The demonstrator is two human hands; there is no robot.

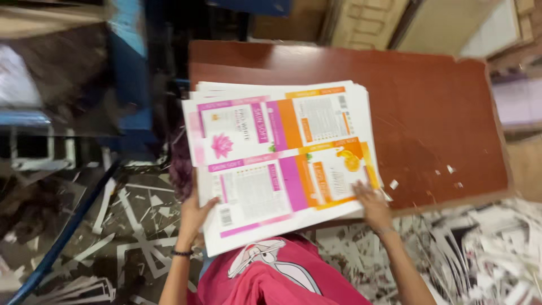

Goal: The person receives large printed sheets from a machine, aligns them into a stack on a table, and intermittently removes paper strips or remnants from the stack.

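Hands first: both of the person's bare hands were on a thick stack of printed sheets [282, 152] that lay half on a reddish-brown counter [440, 113] and half over its near edge. Left hand [195, 217], a dark band at the wrist, gripped the stack's near left corner, thumb on top and fingers hidden beneath the paper. Right hand [372, 204] pressed flat, fingers spread, on the near right corner, close to the counter's edge; it lay open on the top sheet and did not appear to clutch anything.

Seen from largest to smallest, the counter filled the far right of the scene, its surface worn and scattered with a few small white paper scraps [450, 169]. Next came the stack, its long axis running left to right across the person's body, slightly tilted, with the near left corner hanging free over the floor. Top sheet showed flat carton layouts in pink, magenta and orange, a pink flower on one panel and an orange fruit on another. Below lay the person's pink shirt [276, 277] with a pale cartoon figure. White paper trimmings [130, 226] littered the dark floor on both sides.

Stack lay directly ahead of both hands, each holding one near corner, neither clearly closer than the other.
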